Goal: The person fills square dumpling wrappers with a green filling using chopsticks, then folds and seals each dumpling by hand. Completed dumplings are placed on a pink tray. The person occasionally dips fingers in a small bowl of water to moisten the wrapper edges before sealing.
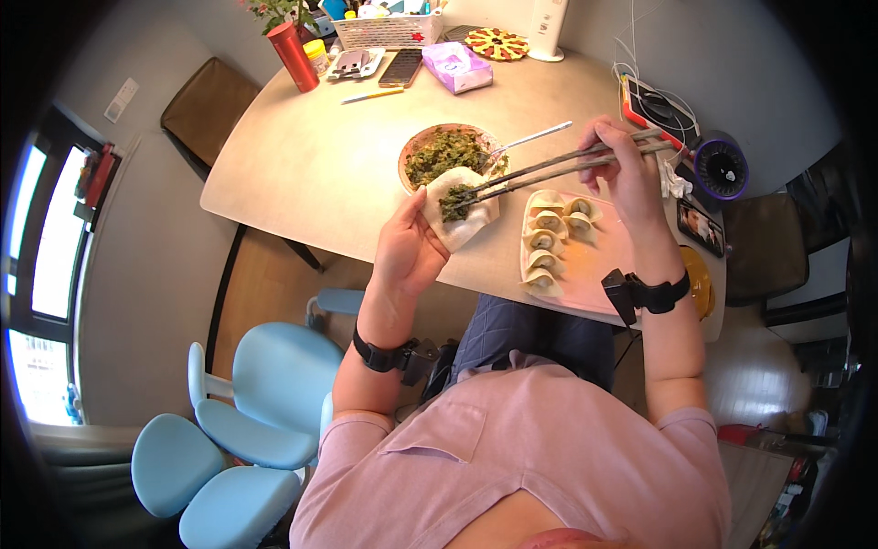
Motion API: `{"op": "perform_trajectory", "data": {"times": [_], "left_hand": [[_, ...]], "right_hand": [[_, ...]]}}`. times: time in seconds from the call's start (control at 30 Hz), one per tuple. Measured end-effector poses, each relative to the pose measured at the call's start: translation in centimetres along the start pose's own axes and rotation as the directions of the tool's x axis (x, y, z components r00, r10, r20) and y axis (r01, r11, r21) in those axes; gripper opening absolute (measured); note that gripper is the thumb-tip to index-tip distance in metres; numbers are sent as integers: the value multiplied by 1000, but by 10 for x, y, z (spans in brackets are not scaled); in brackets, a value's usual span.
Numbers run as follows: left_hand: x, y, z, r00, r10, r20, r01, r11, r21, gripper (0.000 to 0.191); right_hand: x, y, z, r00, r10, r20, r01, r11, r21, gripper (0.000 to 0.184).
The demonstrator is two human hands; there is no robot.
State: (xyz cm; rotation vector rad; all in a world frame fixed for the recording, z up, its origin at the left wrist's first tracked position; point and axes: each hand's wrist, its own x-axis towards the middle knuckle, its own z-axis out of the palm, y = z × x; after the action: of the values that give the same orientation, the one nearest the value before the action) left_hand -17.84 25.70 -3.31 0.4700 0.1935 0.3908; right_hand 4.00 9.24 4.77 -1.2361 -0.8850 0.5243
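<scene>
My left hand [411, 243] holds a flat dough wrapper [473, 230] by its near left side, just in front of the filling bowl. A clump of chopped green filling [455, 203] lies on the wrapper's middle. Between the fingers of my right hand [624, 161] is a pair of long chopsticks [555, 165], whose tips touch the filling. Behind the wrapper stands a bowl [409, 147] of the same green mix, with a metal spoon [538, 136] resting in it. On a pink board [597, 261] to the right sit several folded dumplings [544, 241], most in a column along its left side.
At the back are a red tumbler [293, 58], a phone [401, 67], a tissue pack [457, 67] and a white basket [391, 31]. To the right are a small fan [720, 169], a phone with a lit screen [700, 225] and a yellow plate [698, 281]. A blue chair [288, 384] stands at left.
</scene>
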Motion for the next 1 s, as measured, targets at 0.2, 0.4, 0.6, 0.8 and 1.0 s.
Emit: {"op": "perform_trajectory", "data": {"times": [0.2,0.4,0.6,0.8,1.0], "left_hand": [[-4,2,5,999,17,-39,-17,1000,-6,50],[-3,2,7,998,28,-54,-27,999,19,50],[-4,5,4,997,72,-31,-73,997,-18,50],[-5,6,5,996,71,-50,-73,997,-34,50],[-3,8,1,993,91,-77,-97,992,-78,50]], "right_hand": [[-5,-12,-1,988,-107,-114,118,989,94,34],[-3,-8,0,992,-92,-85,87,995,-56,28],[-2,-3,0,997,-76,-16,77,994,73,33],[-2,7,12,997,-78,-7,79,997,6,35],[2,-1,0,981,-50,-188,65,995,73,34]]}}
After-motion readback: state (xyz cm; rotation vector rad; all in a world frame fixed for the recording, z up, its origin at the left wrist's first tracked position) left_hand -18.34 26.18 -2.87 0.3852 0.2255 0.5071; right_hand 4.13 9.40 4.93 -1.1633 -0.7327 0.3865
